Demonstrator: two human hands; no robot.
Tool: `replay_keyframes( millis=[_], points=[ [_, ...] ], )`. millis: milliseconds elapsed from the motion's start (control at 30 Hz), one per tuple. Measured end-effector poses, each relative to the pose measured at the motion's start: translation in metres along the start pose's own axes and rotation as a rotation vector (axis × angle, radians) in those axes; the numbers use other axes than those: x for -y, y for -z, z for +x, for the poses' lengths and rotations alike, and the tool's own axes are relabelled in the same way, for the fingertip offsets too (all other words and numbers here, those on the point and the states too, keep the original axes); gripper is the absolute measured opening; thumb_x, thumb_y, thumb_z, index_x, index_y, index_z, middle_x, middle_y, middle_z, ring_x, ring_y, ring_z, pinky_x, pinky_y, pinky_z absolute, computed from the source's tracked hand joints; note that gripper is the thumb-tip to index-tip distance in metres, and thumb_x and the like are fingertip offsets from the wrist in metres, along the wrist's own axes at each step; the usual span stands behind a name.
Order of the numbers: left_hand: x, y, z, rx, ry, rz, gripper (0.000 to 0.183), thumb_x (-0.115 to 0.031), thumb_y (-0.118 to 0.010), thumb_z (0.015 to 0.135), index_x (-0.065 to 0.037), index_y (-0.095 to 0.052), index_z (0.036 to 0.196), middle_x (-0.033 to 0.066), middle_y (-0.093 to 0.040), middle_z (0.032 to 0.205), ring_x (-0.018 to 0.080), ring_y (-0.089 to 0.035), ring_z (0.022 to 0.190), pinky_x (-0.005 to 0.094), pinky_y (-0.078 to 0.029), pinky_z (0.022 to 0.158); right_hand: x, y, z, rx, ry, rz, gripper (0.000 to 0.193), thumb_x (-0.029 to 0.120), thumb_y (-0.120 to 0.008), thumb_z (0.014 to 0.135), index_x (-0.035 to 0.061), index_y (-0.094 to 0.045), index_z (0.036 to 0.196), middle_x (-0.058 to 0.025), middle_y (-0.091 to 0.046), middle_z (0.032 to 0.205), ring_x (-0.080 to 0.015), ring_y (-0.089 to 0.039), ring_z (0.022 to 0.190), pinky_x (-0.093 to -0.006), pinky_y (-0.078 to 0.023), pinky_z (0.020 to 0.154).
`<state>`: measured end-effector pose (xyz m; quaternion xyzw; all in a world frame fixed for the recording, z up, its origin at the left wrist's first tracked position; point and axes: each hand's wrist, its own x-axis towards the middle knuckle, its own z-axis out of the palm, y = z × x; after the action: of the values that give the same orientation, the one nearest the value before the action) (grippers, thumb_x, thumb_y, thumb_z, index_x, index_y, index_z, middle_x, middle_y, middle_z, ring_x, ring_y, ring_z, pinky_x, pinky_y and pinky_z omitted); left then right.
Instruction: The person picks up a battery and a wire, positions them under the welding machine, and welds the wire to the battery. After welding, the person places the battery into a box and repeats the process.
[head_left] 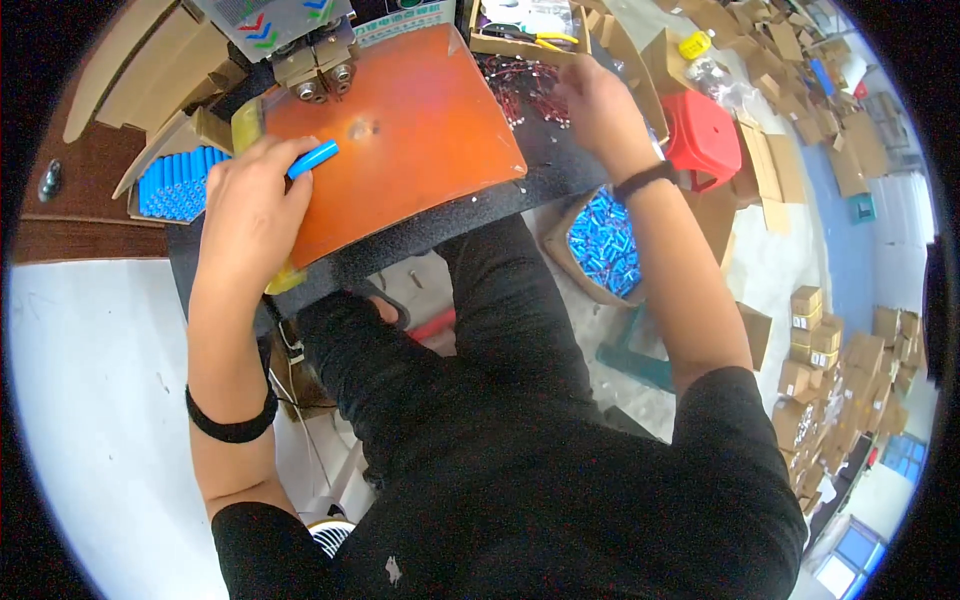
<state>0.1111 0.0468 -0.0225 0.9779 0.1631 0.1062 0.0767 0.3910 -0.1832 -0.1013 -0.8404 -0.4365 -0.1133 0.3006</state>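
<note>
My left hand [250, 205] grips a blue cylindrical battery cell [313, 160] between thumb and fingers, over the left part of an orange mat [420, 140]. The cell points up and to the right, toward the mat's middle. Just beyond it are the paired metal tips [325, 88] of a grey spot-welding machine [275, 22]. My right hand [603, 108] is at a heap of red and black wire leads [512, 88] right of the mat. Its fingers are drawn together; whatever they pinch is too small and blurred to make out.
A cardboard box of upright blue cells [178, 182] stands at the left. Many loose blue cells [604, 242] fill a bin below the table's right edge. Yellow-handled pliers [545, 40] lie in a tray at the back, and a red stool [702, 140] stands at the right.
</note>
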Motion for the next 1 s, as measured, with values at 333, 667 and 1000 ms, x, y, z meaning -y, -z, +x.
replay_keyframes(
  millis=[333, 667, 1000],
  points=[
    [-0.017, -0.041, 0.001, -0.287, 0.127, -0.551, 0.03, -0.013, -0.069, 0.085, 0.0, -0.064, 0.112, 0.0173, -0.067, 0.097, 0.0281, -0.067, 0.085, 0.0326, -0.052, 0.078, 0.064, 0.04, -0.02, -0.076, -0.335, 0.677, 0.017, 0.014, -0.063, 0.094, -0.0014, -0.066, 0.1, 0.0026, -0.065, 0.087, -0.0034, -0.055, 0.078, -0.0205, -0.045, 0.07],
    [-0.016, -0.051, 0.015, -0.261, 0.195, -0.652, 0.034, -0.017, -0.071, 0.084, 0.0, -0.066, 0.113, 0.0125, -0.068, 0.096, 0.0199, -0.065, 0.087, 0.0297, -0.05, 0.081, 0.11, -0.013, -0.031, -0.11, -0.297, 0.989, 0.01, 0.006, -0.064, 0.091, -0.0012, -0.066, 0.097, 0.0029, -0.064, 0.085, -0.0032, -0.054, 0.076, -0.0187, -0.044, 0.07],
    [-0.009, -0.055, 0.021, -0.269, 0.179, -0.634, 0.037, -0.021, -0.072, 0.086, 0.0, -0.066, 0.115, 0.0077, -0.068, 0.089, 0.0154, -0.062, 0.082, 0.0277, -0.048, 0.078, 0.11, -0.007, -0.022, -0.017, -0.358, 0.815, 0.013, 0.007, -0.06, 0.091, -0.003, -0.065, 0.097, -0.001, -0.063, 0.087, -0.0082, -0.058, 0.078, -0.0223, -0.045, 0.074]
  ],
)
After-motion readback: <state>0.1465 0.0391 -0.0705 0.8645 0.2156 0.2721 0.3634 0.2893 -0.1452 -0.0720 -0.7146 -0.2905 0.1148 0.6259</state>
